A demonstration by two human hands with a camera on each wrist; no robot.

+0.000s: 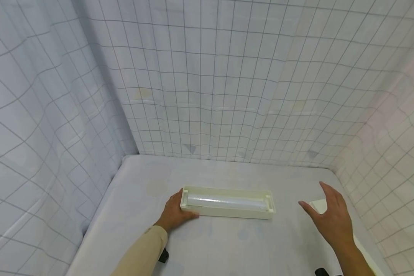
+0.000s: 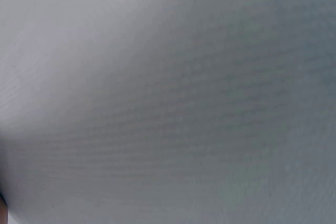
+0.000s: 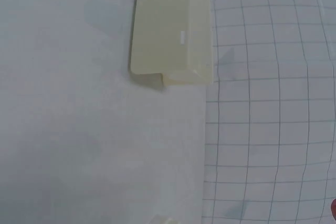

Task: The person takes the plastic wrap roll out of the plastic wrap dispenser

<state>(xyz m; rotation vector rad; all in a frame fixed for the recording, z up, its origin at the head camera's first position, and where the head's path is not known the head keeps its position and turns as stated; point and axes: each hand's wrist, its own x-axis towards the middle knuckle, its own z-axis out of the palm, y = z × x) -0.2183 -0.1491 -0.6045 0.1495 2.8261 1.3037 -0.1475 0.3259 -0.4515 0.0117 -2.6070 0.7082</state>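
A long cream plastic box (image 1: 227,212), open at the top, lies crosswise on the white-covered table. Inside it rests a shiny roll of clear film (image 1: 227,202), running nearly its whole length. My left hand (image 1: 175,211) grips the box's left end, thumb along the front wall and fingers behind the end. Off to the right, my right hand (image 1: 336,222) hovers with thumb and fingers spread apart, holding nothing. Partly hidden behind it is a cream lid-like piece (image 1: 318,206); the right wrist view shows this long piece (image 3: 161,24) with a raised edge.
White grid-patterned curtains hang on the left (image 1: 38,134), at the back (image 1: 220,96) and on the right (image 1: 400,172). The tabletop (image 1: 227,245) meets them at its edges. Only blurred pale fabric (image 2: 168,98) fills most of the left wrist view.
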